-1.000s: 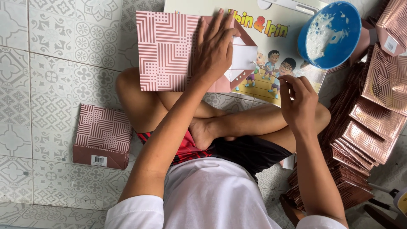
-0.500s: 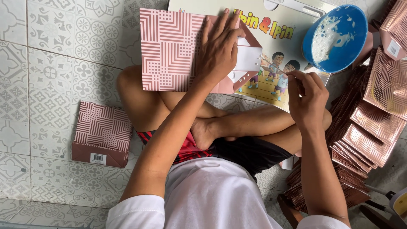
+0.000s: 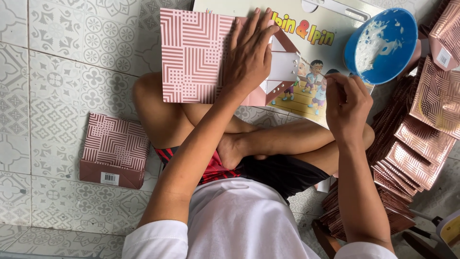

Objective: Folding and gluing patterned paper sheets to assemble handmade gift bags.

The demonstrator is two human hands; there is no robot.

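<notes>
I sit cross-legged on a tiled floor. A pink patterned paper bag (image 3: 191, 52) lies flat on a cartoon-printed board (image 3: 316, 21) over my knees. My left hand (image 3: 249, 52) presses flat on the bag, fingers spread, beside its folded white bottom flap (image 3: 282, 64), which carries small white glue dabs. To the right of the flap, my right hand (image 3: 347, 103) has its fingers pinched on what looks like a thin stick (image 3: 312, 67) pointing at the flap. A blue bowl (image 3: 383, 43) of white paste sits just above that hand.
Another folded pink bag (image 3: 115, 148) lies on the tiles to my left. A large fanned stack of flat pink bags (image 3: 412, 144) fills the right side. Patterned grey floor tiles (image 3: 62, 57) surround me.
My right hand has risen from beside my knee toward the flap and the blue bowl. The left hand has stayed pressed on the bag.
</notes>
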